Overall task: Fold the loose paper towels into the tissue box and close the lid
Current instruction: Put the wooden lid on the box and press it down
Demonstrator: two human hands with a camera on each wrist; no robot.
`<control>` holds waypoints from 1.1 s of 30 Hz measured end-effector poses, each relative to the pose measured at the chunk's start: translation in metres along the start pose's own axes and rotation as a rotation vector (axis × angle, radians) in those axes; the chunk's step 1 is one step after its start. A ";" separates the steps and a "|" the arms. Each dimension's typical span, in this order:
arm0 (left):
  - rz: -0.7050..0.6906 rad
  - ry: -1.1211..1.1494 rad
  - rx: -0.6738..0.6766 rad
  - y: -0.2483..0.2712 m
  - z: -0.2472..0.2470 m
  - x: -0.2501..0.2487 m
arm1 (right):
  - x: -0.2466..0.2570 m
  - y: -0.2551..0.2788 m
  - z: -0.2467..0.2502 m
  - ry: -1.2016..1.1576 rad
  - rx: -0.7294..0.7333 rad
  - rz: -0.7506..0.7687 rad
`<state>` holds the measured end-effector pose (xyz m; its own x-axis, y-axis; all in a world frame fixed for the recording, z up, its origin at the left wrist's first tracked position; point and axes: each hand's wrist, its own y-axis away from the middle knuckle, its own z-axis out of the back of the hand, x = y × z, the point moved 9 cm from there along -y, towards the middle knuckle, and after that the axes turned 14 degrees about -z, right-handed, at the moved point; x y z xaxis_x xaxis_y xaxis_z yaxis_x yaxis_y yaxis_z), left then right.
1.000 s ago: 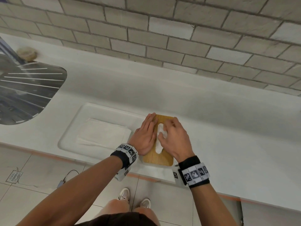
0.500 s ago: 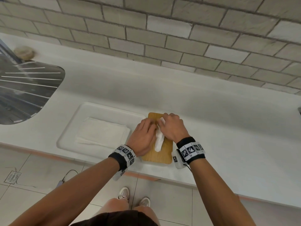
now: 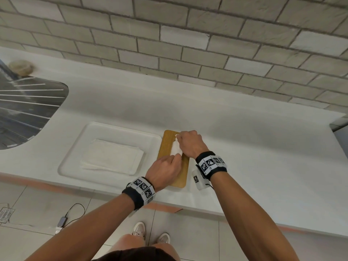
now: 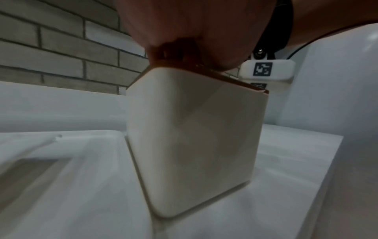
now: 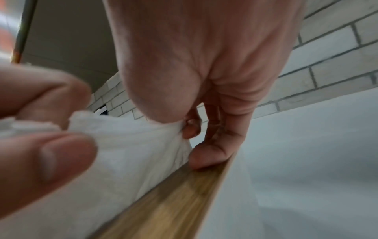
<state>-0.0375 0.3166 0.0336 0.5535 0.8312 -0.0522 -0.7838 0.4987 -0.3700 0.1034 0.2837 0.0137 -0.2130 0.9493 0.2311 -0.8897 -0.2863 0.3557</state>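
A white tissue box (image 4: pixel 194 137) with a wooden lid (image 3: pixel 166 144) stands on the white counter near its front edge. A white paper towel (image 3: pixel 176 150) sticks up out of the lid's slot. My left hand (image 3: pixel 177 158) pinches the towel's near end between thumb and finger. My right hand (image 3: pixel 179 136) pinches its far end, and in the right wrist view a lower finger (image 5: pixel 206 155) rests on the lid (image 5: pixel 174 202). The towel (image 5: pixel 132 145) is stretched between both hands. A flat stack of folded paper towels (image 3: pixel 111 157) lies left of the box.
The stack lies in a shallow recessed tray (image 3: pixel 75 147) moulded into the counter. A steel sink drainboard (image 3: pixel 28 110) is at the far left, with a round beige object (image 3: pixel 20 66) behind it. A brick wall (image 3: pixel 188 44) backs the counter. The counter edge (image 3: pixel 188 206) runs just below my wrists.
Both hands lay along the slot on the lid a second ago. Now they pinch the towel's two ends, the left drawn nearer, the right farther, and the towel is raised out of the slot.
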 end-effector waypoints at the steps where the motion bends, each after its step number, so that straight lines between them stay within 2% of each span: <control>1: -0.038 -0.045 0.037 0.002 0.000 -0.004 | -0.002 0.000 0.003 -0.039 -0.004 -0.006; 4: -0.023 -0.033 -0.032 0.006 0.012 -0.007 | 0.002 0.006 0.010 -0.055 0.001 -0.006; 8: 0.039 0.021 -0.125 0.012 0.016 -0.012 | 0.024 0.008 0.006 0.169 0.032 0.059; 10: 0.006 0.005 -0.086 0.013 0.010 -0.013 | 0.028 0.006 0.003 0.137 0.051 0.084; 13: -0.041 -0.112 0.054 0.017 -0.005 -0.012 | 0.022 0.006 0.008 0.057 0.041 0.087; 15: -0.026 -0.112 0.048 0.018 -0.007 -0.011 | 0.017 0.005 0.009 -0.005 0.004 0.081; 19: -0.024 -0.079 -0.097 0.018 0.010 -0.019 | 0.009 0.007 0.015 -0.154 -0.088 0.009; 21: 0.092 0.081 -0.227 0.019 0.027 -0.012 | 0.009 0.015 0.020 -0.158 -0.100 -0.038; 23: 0.171 0.176 -0.279 0.023 0.031 -0.009 | 0.018 0.025 0.020 -0.052 -0.087 -0.016; 26: 0.218 0.190 -0.226 0.030 0.024 -0.011 | 0.033 0.033 0.033 0.070 -0.182 0.037; 29: 0.243 0.136 -0.186 0.032 0.034 -0.013 | 0.040 0.043 0.055 0.082 -0.324 0.022; 33: 0.178 0.096 -0.269 0.040 0.078 -0.021 | 0.039 0.074 0.089 -0.058 -0.490 -0.003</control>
<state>-0.1023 0.3376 0.0923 0.4482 0.8664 -0.2203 -0.7756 0.2543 -0.5778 0.0654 0.2882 0.1296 -0.2001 0.9372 0.2856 -0.9785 -0.1760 -0.1078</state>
